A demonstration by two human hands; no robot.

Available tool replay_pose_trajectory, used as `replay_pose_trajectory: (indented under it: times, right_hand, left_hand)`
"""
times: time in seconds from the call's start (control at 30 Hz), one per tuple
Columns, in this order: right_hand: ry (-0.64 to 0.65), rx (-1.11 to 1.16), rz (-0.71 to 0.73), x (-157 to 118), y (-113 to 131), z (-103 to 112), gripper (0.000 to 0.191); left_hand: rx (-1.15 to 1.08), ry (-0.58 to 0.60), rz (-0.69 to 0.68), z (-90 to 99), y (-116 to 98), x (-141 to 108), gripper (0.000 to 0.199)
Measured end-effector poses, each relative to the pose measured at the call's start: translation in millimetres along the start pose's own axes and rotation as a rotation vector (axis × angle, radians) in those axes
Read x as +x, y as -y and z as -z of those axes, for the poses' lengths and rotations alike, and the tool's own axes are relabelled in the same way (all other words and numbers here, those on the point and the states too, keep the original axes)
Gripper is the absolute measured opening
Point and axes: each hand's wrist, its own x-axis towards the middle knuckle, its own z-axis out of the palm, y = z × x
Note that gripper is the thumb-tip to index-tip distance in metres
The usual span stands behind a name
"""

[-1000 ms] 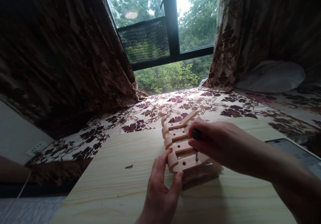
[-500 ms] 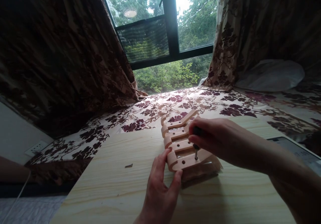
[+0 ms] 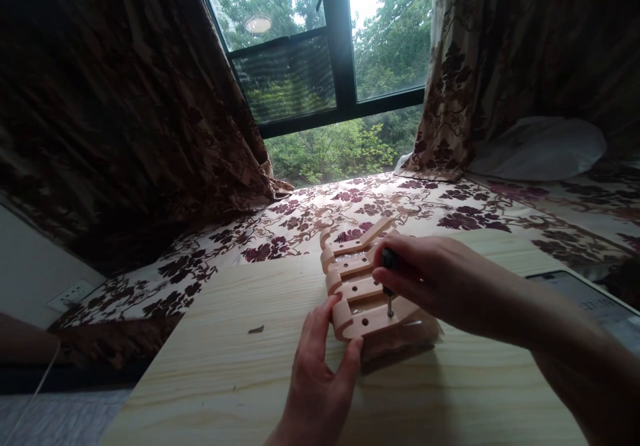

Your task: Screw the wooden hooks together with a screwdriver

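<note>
Against left hand point(image 3: 323, 373), beneath right hand point(image 3: 425, 269), wooden frame point(image 3: 367, 289)

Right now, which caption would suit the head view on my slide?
Left hand steadies the nearest wooden piece as the right hand holds a screwdriver to it.

A screw point(image 3: 256, 329) lies left of the rack point(image 3: 365, 289), a phone point(image 3: 595, 297) right, on the tabletop point(image 3: 200, 359).

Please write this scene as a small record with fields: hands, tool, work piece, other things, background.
Left hand: holds the wooden frame's near left end
Right hand: closed around the screwdriver
Screwdriver: shaft pointing down, tip at the nearest slat
Wooden frame: pale slats in a row
Screw: loose on the tabletop
Phone: partly behind the right forearm
Background: window, patterned curtains
</note>
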Motion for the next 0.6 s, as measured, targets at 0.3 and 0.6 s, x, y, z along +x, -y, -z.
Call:
replay_pose_trajectory:
  times: [0.3,0.6]
  right_hand:
    - [-0.081,-0.097,-0.113,6,0,-3,0.020]
    - [-0.039,-0.062,-0.057,5,-5,-10,0.024]
  left_hand:
    - [0.028,-0.040,-0.030,-4.0,4,-1,0.047]
    - [0.316,-0.306,-0.381,5.1,-10,1,0.043]
